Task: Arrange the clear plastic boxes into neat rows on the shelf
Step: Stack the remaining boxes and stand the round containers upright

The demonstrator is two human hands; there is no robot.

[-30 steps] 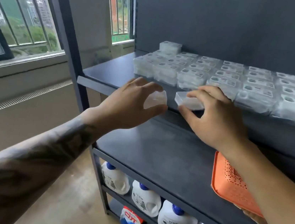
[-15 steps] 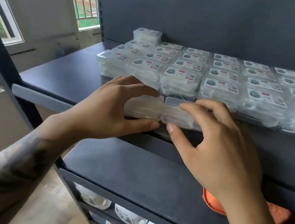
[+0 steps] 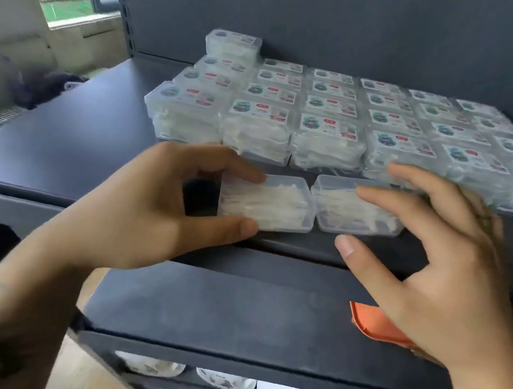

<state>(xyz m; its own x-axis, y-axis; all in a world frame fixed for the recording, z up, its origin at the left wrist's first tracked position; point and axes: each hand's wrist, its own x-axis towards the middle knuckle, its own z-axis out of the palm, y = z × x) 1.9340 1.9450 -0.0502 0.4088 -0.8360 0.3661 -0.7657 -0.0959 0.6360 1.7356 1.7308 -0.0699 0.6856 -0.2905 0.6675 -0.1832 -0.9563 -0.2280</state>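
Note:
Two unlabelled clear plastic boxes lie side by side at the front edge of the dark top shelf [image 3: 77, 140]. My left hand [image 3: 150, 207] pinches the left box [image 3: 267, 202] between thumb and fingers. My right hand [image 3: 434, 264] rests its spread fingers on top of the right box [image 3: 343, 211], with the thumb just off its front edge. Behind them, several rows of labelled clear boxes [image 3: 328, 125] fill the shelf, stacked two high. One extra box [image 3: 233, 44] sits on top at the back left corner.
The left part of the top shelf is bare. An orange basket [image 3: 374, 325] lies on the middle shelf [image 3: 234, 314] below my right hand. White bottles [image 3: 226, 379] line the shelf under that. A dark back panel closes the rear; a window is at upper left.
Both boxes have been set down flat on the shelf edge, side by side. My right thumb has come off its box and the fingers have spread. The view has moved closer.

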